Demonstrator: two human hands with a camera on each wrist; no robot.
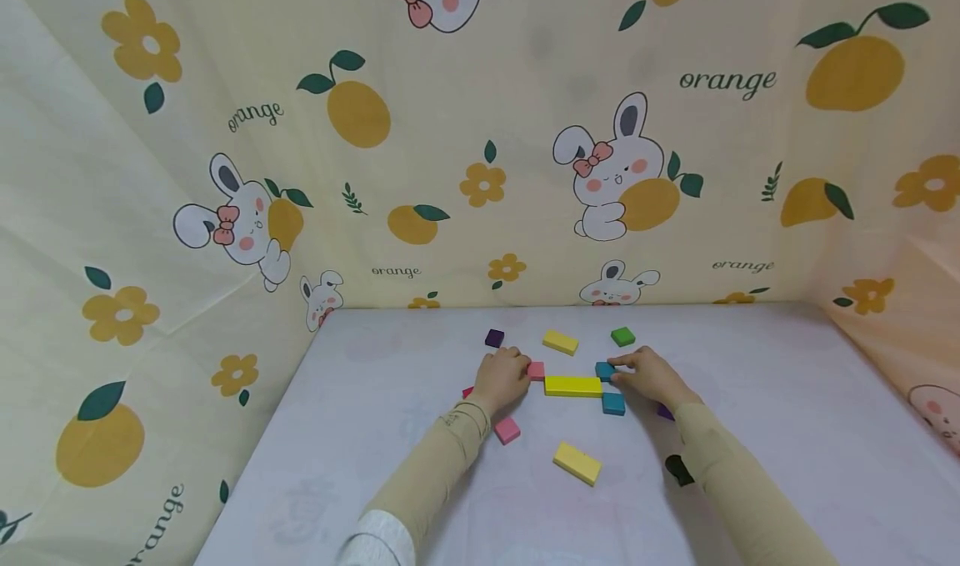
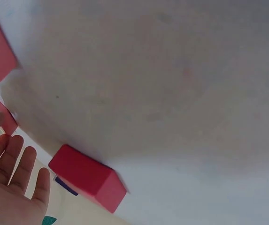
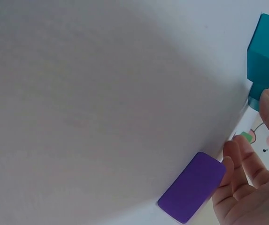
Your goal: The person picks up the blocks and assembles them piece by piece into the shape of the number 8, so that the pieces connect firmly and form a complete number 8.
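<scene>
A long yellow block (image 1: 573, 386) lies flat on the table. At its far left corner is a small pink block (image 1: 536, 371), which my left hand (image 1: 504, 380) pinches between thumb and forefinger. My right hand (image 1: 651, 376) holds a small blue block (image 1: 603, 371) at the yellow block's far right corner, thumb and forefinger at its right side. A second blue block (image 1: 613, 403) lies at the near right corner. Beside the left hand is a red block (image 2: 87, 178). A purple block (image 3: 192, 187) lies by the right hand's curled fingers.
Another pink block (image 1: 507, 430) lies near the left wrist. Yellow blocks lie in front (image 1: 577, 463) and behind (image 1: 560, 342). Farther back are a dark block (image 1: 494, 338) and a green block (image 1: 622, 336). A black piece (image 1: 679, 470) is partly under the right forearm. A printed curtain (image 1: 525, 241) stands behind.
</scene>
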